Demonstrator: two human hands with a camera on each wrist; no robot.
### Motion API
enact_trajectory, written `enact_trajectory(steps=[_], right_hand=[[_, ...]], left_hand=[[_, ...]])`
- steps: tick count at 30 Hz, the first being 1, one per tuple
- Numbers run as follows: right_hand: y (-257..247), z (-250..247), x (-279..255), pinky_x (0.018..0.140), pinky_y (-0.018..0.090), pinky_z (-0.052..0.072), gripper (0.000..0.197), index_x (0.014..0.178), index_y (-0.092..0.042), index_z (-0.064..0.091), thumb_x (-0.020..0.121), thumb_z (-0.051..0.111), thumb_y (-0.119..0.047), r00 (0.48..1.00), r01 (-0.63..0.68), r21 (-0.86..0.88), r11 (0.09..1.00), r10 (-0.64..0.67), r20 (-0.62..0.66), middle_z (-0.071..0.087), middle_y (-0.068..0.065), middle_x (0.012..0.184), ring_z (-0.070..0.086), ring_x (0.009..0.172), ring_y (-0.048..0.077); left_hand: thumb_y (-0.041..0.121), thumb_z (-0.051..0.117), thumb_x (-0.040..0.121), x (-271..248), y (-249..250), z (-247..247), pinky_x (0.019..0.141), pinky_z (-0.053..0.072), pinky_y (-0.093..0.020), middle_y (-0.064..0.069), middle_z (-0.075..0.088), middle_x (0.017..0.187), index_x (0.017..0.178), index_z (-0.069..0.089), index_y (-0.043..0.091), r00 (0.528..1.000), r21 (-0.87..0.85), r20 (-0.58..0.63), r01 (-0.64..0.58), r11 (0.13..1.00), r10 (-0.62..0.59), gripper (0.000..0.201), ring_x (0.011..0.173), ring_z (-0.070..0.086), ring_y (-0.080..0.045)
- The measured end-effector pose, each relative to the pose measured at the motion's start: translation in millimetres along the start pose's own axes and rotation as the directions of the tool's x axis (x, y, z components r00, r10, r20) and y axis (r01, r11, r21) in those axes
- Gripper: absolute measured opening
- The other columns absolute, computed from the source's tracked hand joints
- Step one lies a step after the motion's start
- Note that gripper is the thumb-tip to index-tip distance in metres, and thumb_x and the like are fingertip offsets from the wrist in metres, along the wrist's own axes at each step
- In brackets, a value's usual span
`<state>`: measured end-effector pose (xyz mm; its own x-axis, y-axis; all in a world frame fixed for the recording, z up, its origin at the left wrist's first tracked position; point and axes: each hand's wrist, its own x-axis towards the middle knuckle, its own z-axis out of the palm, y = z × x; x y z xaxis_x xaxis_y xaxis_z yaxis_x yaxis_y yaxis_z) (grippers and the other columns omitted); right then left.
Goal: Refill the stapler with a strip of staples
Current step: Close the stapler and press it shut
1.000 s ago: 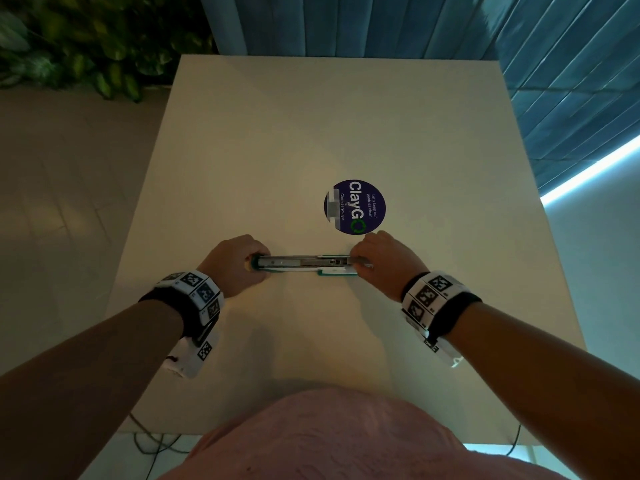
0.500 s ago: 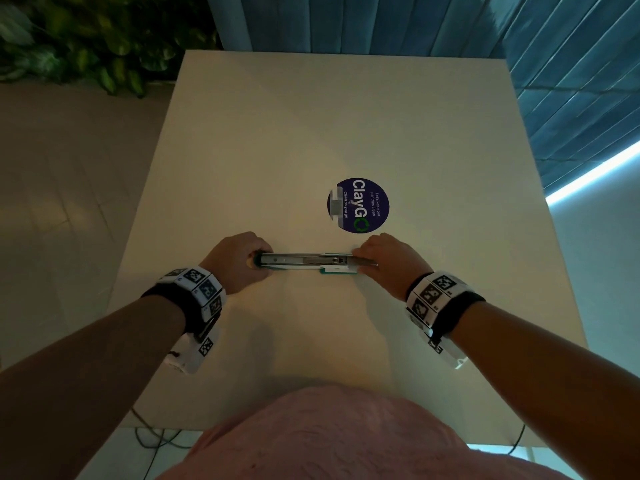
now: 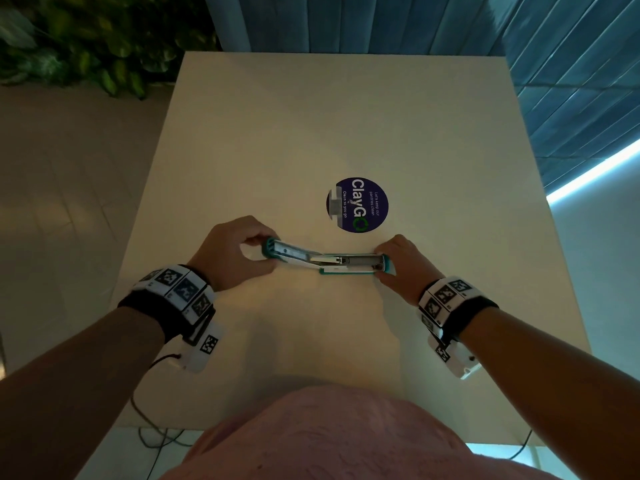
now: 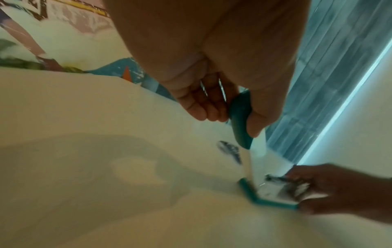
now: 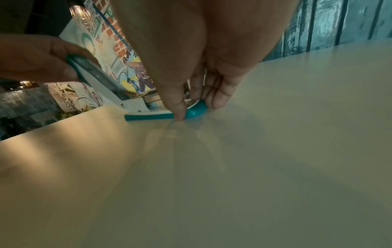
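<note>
A teal-and-white stapler (image 3: pixel 346 263) lies opened out on the cream table (image 3: pixel 311 133). My left hand (image 3: pixel 265 249) pinches the teal end of the lid (image 4: pixel 239 117) between thumb and fingers and holds it tilted above the table. My right hand (image 3: pixel 382 265) grips the teal front end of the base (image 5: pixel 196 111), thumb on the near side and fingers on the far side, keeping it flat on the table. The metal magazine (image 3: pixel 360 260) faces up. A small grey block (image 3: pixel 335 204) lies at the left edge of a round sticker; I cannot tell if it is a strip of staples.
A round dark blue "ClayGO" sticker (image 3: pixel 360 206) is on the table just beyond the stapler. Green plants (image 3: pixel 86 46) stand off the far left corner and a blue panelled wall (image 3: pixel 450 22) runs behind. Cables (image 3: pixel 152 434) hang below the near edge.
The lid lay flat in line with the base; now my left hand has raised its end so it tilts. My right hand has shifted right along the base.
</note>
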<state>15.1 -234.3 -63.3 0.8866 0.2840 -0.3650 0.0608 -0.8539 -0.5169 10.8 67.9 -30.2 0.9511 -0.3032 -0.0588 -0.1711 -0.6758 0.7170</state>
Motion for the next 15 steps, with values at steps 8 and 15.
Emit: enact_trajectory(steps=[8, 15], right_hand=[[3, 3, 0, 0.093, 0.036, 0.04, 0.027, 0.109, -0.009, 0.054, 0.083, 0.059, -0.013, 1.0, 0.008, 0.022, 1.0, -0.007, -0.013, 0.05, 0.015, 0.112, 0.046, 0.106, 0.028], [5, 4, -2, 0.094, 0.039, 0.042, 0.025, 0.107, -0.011, 0.055, 0.083, 0.06, -0.016, 1.0, 0.01, 0.052, 0.999, -0.008, -0.03, 0.05, 0.014, 0.11, 0.047, 0.105, 0.027]], left_hand=[[0.019, 0.073, 0.071, 32, 53, 49, 0.078, 0.048, -0.022, -0.005, 0.064, 0.095, 0.103, 0.061, 0.016, 0.98, -0.072, 0.025, -0.198, 0.978, 0.2, 0.034, 0.084, 0.057, -0.012], [0.026, 0.066, 0.08, 60, 66, 90, 0.085, 0.045, -0.035, -0.011, 0.062, 0.106, 0.112, 0.06, 0.013, 0.945, 0.082, 0.272, -0.212, 0.974, 0.182, 0.036, 0.097, 0.053, -0.021]])
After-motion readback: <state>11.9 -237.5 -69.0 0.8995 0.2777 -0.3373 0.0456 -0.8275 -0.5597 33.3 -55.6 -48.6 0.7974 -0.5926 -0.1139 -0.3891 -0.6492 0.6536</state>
